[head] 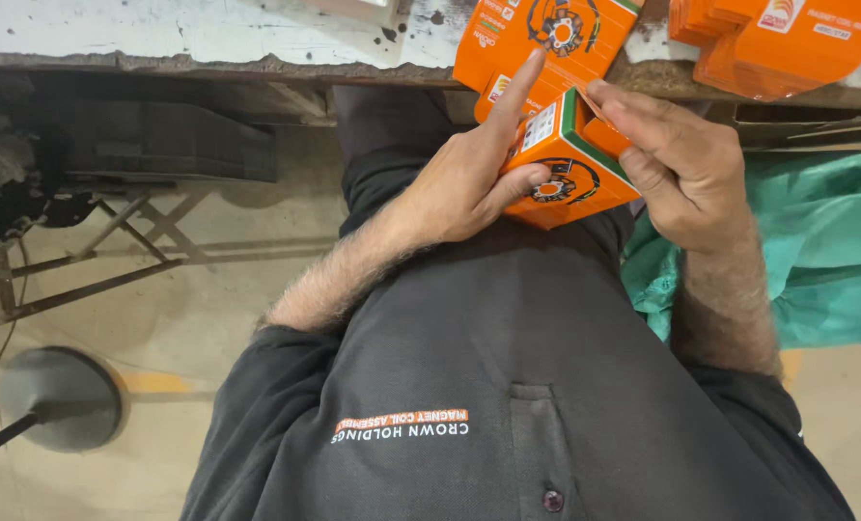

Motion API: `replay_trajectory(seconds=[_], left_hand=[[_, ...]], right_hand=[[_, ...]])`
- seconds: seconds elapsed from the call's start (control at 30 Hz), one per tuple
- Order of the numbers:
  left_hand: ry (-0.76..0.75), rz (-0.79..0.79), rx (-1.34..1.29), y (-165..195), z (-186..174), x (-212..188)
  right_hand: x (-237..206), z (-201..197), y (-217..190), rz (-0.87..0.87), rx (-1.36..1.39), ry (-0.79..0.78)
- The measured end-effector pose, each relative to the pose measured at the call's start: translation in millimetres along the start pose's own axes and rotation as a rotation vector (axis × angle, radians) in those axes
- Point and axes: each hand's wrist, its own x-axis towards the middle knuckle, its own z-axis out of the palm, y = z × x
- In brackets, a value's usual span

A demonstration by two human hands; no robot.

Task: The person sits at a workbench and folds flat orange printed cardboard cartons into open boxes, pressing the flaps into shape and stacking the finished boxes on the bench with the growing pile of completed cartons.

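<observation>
I hold a small orange carton (568, 164) with a green edge and a round printed picture in front of my dark shirt. My left hand (469, 174) grips its left side, thumb on the front face and index finger stretched up past the top. My right hand (686, 159) holds the right side, its fingers curled over the carton's upper flap. The carton is tilted. Its far side is hidden by my fingers.
A worn white worktable edge (208, 43) runs along the top. A flat orange carton (537, 34) lies on it above my hands, and a stack of orange cartons (788, 43) sits at the top right. Green cloth (826, 251) lies at right. A round stool base (59, 397) stands on the floor at left.
</observation>
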Motion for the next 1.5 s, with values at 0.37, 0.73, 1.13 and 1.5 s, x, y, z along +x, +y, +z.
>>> replay_trajectory(seconds=[0.37, 0.73, 1.13, 1.5], left_hand=[[-0.016, 0.042, 0.004, -1.4, -3.7, 0.6], [-0.034, 0.075, -0.017, -6.9, -3.9, 0.1], [-0.018, 0.002, 0.042, 6.0, 0.5, -4.9], [-0.033, -0.141, 0.006, 13.8, 0.4, -0.8]], right_hand=[[5.9, -0.2, -1.2, -0.028, -0.106, 0.002], [5.8, 5.0, -2.6, -0.039, -0.208, 0.031], [1.2, 3.5, -4.8, -0.12, -0.117, -0.116], [5.3, 4.6, -10.4, -0.095, -0.074, -0.1]])
